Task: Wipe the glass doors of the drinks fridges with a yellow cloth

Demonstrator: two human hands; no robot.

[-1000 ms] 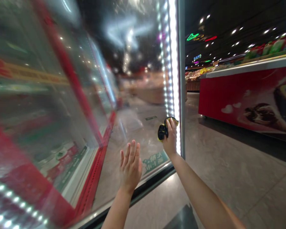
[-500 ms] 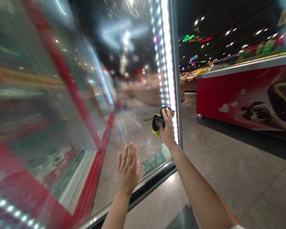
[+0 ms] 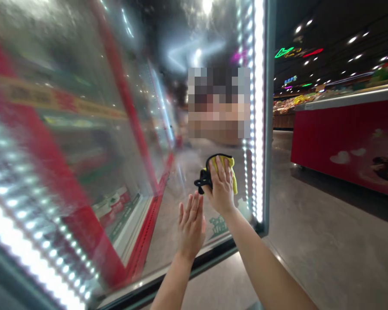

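A glass door with a dark frame and a bright LED strip on its right side stands before me. My right hand presses a yellow cleaning cloth with black edging against the glass, to the left of the LED strip. Part of the cloth bunches up by my thumb. Lower and to the left, my left hand is open, its fingers stretched upward and its palm toward the pane; whether it touches the glass I cannot tell. A green-and-white sticker is partly hidden behind my right wrist.
On the left is a red-framed display cabinet, with boxed goods showing low down. A red chest freezer with ice-cream pictures stands at the right. Tiled floor runs between it and the door. Produce displays lie farther back.
My right hand and the cloth have moved left along the glass, away from the LED strip and nearer to my left hand. The view has shifted left, and the cloth is spread wider.
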